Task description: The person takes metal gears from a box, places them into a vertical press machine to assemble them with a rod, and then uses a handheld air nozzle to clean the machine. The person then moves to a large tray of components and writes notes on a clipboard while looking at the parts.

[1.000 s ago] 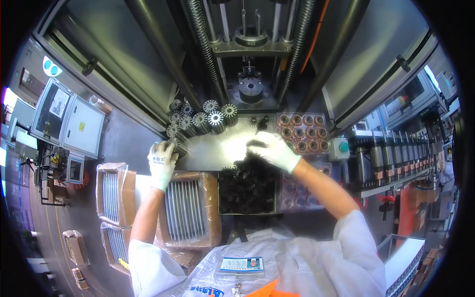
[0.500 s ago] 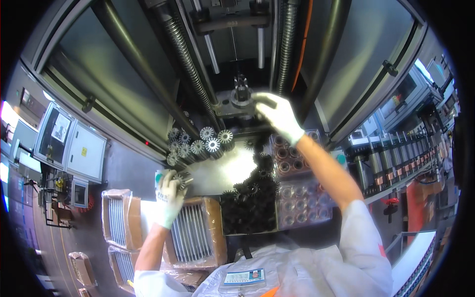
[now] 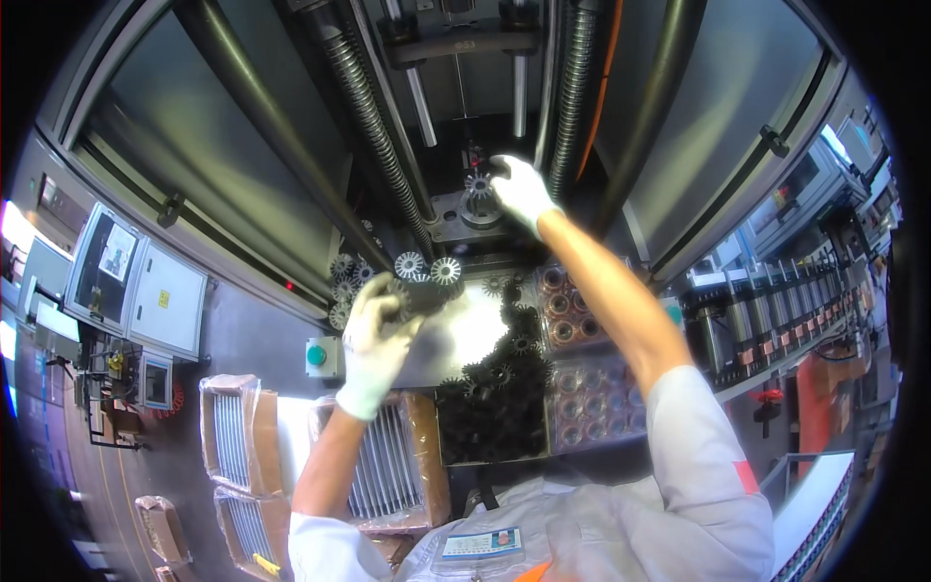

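Note:
My gloved right hand [image 3: 525, 197] reaches to the machine's round fixture [image 3: 481, 212]. Its thumb and fingers close on the right edge of a slotted metal core [image 3: 478, 184] at the top of that fixture. My gloved left hand [image 3: 376, 339] is above the left part of the metal work plate, fingers curled around another slotted core [image 3: 395, 299], dark and partly covered by the glove. Just beyond it, several upright slotted cores [image 3: 408, 264] stand in a group, some hidden behind the hand.
Dark toothed parts [image 3: 490, 417] are heaped on the near plate. Clear trays [image 3: 592, 403] of copper-coloured rings lie to the right. A green button box [image 3: 324, 357] is at left, above cartons of metal shafts [image 3: 383, 461]. Thick machine columns [image 3: 272, 126] flank the fixture.
My left hand has moved right and up from beside the button box, uncovering it. My right hand has shifted slightly up, and a core's toothed face now shows at the fixture.

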{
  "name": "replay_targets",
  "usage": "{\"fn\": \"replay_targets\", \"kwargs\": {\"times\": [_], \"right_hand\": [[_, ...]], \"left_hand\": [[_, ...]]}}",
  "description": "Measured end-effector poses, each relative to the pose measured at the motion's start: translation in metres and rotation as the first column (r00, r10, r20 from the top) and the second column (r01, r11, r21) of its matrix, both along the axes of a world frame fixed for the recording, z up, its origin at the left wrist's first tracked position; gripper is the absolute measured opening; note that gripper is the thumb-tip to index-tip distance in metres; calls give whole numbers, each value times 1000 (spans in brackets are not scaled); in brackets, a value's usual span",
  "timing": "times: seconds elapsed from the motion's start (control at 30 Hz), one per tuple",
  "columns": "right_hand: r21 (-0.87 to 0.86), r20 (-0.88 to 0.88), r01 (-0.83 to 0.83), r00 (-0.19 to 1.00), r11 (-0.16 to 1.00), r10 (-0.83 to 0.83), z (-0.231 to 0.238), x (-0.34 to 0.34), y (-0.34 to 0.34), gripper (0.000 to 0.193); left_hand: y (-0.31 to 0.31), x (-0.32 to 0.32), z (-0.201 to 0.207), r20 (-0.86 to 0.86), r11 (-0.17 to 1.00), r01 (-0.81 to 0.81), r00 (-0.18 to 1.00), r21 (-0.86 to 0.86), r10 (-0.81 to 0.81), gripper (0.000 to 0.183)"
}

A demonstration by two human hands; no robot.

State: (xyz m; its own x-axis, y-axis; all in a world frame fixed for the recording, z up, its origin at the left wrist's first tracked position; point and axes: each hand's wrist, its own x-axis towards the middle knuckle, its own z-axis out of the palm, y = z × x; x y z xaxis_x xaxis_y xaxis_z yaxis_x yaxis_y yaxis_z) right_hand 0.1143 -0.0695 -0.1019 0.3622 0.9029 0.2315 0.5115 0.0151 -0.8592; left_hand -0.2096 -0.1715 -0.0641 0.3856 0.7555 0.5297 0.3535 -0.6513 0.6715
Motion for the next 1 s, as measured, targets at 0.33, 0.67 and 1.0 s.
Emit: {"fn": "replay_targets", "kwargs": {"times": [0.33,0.67,1.0], "right_hand": [[-375,819,-319,325,870,472,-60,-73,-146,14],[-151,796,-370,504,917,335,-79,-71,-148,8],[31,645,-419,702,907,303,-82,-74,-172,17]], "left_hand": [[93,123,44,-26,983,57,998,173,-54,31],[143,169,59,-430,983,137,900,120,-73,32],[136,163,-13,-617,966,11,772,260,157,59]]}}
